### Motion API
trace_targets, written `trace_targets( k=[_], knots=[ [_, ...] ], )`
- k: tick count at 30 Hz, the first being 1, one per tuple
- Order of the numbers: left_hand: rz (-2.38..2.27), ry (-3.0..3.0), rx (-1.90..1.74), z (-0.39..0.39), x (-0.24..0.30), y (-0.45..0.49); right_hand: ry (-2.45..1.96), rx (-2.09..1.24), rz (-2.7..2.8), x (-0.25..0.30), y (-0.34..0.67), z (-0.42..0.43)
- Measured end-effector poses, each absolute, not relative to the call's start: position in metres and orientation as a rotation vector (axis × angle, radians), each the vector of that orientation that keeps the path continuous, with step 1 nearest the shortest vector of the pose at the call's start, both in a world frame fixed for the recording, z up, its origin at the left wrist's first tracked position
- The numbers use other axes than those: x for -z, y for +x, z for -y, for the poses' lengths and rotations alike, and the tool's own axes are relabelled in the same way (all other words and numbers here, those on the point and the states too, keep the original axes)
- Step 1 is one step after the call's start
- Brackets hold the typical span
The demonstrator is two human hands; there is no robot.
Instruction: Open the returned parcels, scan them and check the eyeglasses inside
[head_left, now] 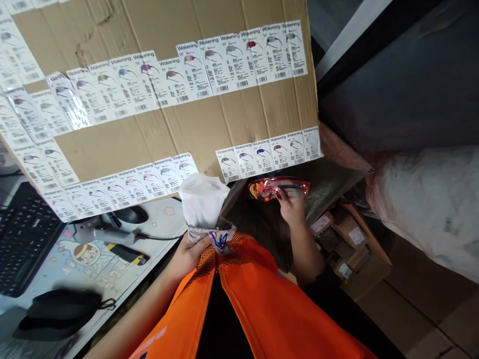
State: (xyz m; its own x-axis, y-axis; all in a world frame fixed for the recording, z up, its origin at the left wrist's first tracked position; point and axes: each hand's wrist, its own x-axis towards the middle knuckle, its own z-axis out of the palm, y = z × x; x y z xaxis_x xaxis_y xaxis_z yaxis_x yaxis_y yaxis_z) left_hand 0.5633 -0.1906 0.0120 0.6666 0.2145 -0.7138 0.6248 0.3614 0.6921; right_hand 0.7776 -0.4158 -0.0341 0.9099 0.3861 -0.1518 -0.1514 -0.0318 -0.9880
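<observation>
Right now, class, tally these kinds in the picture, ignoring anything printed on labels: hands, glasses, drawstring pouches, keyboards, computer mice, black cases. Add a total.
Hands: 2 (left hand, right hand)
Red glasses: 1
Drawstring pouch: 1
Keyboard: 1
Computer mouse: 1
Black case: 1
Total: 7

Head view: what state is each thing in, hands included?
Left hand, closed on the gray pouch.
Right hand, closed on the red glasses.
Gray pouch, mouth open.
White material, sticking out of the pouch.
Red glasses, held outside the pouch.
Laptop, open.
Black case, shut or not, unclear.
Orange vest, worn, front parted.
Cardboard panel, creased.
</observation>
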Motion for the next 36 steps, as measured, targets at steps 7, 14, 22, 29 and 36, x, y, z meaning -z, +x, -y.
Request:
trace_targets(
  k=[7, 14, 22, 29, 36],
  knots=[
    [-0.821, 1.218, 0.270, 0.189, -0.010, 0.558, -1.601, -0.377, 0.235, 0.022, 0.780, 0.415],
    [-0.780, 1.223, 0.276, 0.187, -0.017, 0.561, -1.705, -0.299, 0.329, 0.012, 0.784, 0.424],
    [-0.801, 1.211, 0.257, 0.189, -0.017, 0.558, -1.830, -0.190, 0.432, -0.001, 0.782, 0.432],
    [-0.794, 1.230, 0.260, 0.192, -0.020, 0.559, -1.959, -0.155, 0.558, -0.006, 0.781, 0.434],
    [-0.749, 1.238, 0.280, 0.195, -0.029, 0.567, -1.984, -0.186, 0.543, -0.009, 0.781, 0.436]
  ],
)
